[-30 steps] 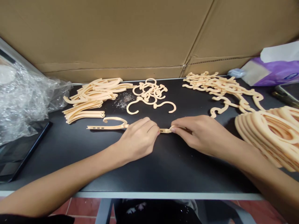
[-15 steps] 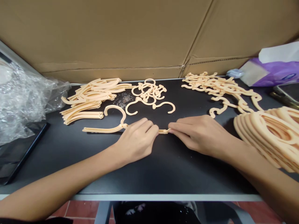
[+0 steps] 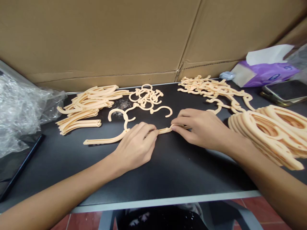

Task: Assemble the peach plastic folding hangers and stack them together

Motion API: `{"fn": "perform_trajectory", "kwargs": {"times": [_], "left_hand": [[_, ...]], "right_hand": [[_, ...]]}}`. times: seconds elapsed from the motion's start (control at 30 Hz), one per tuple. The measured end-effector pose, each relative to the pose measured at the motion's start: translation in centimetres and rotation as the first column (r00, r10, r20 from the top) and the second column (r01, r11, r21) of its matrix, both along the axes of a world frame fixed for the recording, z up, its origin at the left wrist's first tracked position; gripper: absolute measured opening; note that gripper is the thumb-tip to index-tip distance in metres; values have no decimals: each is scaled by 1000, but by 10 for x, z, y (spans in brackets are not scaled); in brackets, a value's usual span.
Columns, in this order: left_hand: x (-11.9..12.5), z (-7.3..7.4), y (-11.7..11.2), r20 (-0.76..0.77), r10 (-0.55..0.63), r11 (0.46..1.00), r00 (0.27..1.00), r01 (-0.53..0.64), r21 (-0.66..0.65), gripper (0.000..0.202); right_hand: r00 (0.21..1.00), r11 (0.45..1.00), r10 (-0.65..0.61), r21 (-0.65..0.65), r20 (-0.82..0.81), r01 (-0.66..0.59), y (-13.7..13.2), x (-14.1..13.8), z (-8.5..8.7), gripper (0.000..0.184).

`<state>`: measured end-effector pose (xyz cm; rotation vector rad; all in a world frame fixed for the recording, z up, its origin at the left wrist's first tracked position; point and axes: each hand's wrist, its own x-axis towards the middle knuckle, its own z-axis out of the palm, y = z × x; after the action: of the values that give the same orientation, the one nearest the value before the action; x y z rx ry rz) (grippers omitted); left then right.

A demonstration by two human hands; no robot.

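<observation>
A cream plastic clothes hanger (image 3: 104,140) lies near the middle of the black table, its curved hook toward the back. My left hand (image 3: 136,147) is closed around its right arm, hiding part of it. At that arm's right end, my right hand (image 3: 199,129) pinches a small cream connecting piece (image 3: 187,127), mostly covered by the fingers. The piece meets the arm's tip; whether it is locked in cannot be seen. Behind the hands are loose hooks (image 3: 146,99), with a heap of hanger arms (image 3: 96,99) to their left.
Curved connecting pieces (image 3: 211,88) are heaped at the back right. Stacked flat cream frames (image 3: 266,134) stand near my right forearm. Beyond them are a phone (image 3: 287,91) and a purple tissue pack (image 3: 266,73). Bubble wrap (image 3: 21,108) fills the left side; cardboard (image 3: 107,38) stands behind.
The view has shifted, so most things appear farther left. My right fingers have moved at the arm's tip, and more of the connecting piece shows beneath them. My left hand keeps its grip.
</observation>
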<state>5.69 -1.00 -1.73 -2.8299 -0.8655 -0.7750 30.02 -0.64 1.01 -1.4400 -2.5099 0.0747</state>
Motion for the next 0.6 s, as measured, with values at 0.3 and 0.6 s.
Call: {"fn": "perform_trajectory", "kwargs": {"times": [0.3, 0.6], "left_hand": [[-1, -7, 3, 35, -41, 999, 999, 41, -2, 22], [-1, -9, 3, 48, -51, 999, 998, 50, 16, 23]], "right_hand": [[965, 966, -231, 147, 126, 212, 2, 6, 5, 32], [810, 826, -549, 280, 204, 489, 3, 45, 6, 23]]}}
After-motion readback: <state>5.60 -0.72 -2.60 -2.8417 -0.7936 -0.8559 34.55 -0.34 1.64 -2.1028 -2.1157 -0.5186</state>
